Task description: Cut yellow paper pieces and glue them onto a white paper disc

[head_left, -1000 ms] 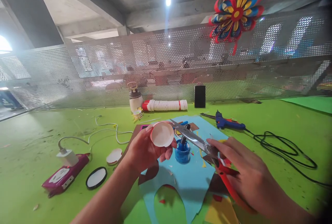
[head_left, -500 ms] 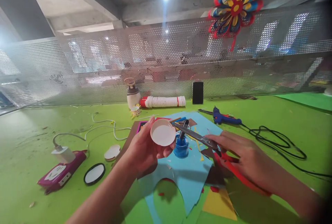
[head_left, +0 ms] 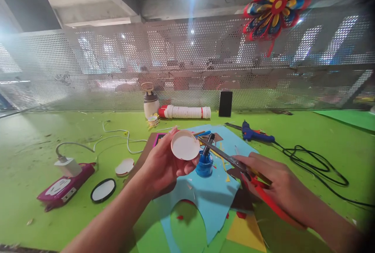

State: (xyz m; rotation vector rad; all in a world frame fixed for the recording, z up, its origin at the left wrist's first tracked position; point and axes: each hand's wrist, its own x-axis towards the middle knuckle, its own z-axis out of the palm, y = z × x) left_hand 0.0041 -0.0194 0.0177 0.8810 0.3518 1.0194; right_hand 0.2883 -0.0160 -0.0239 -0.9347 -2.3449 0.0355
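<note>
My left hand [head_left: 160,167] holds a small round white cup [head_left: 185,145] with a pinkish rim, tipped so its inside faces me. My right hand [head_left: 274,184] grips red-handled scissors [head_left: 234,163]; the steel blades point up-left toward the cup, their tip just right of it. Under the blades stands a small blue pot [head_left: 204,165] with a dark stick in it. Below both hands lies a light blue paper sheet [head_left: 211,198] with a rounded cut-out.
On the green table [head_left: 43,206]: a magenta power strip [head_left: 63,188] with white charger, a black-rimmed disc [head_left: 103,190], a white lid [head_left: 124,167], a blue glue gun [head_left: 256,135] with black cord [head_left: 316,167], a cup stack [head_left: 186,112], a phone [head_left: 225,103]. A perforated metal screen [head_left: 117,69] closes the far side.
The view shifted slightly. My right hand and the scissors lowered a little toward the paper; the left hand keeps the cup at about the same spot.
</note>
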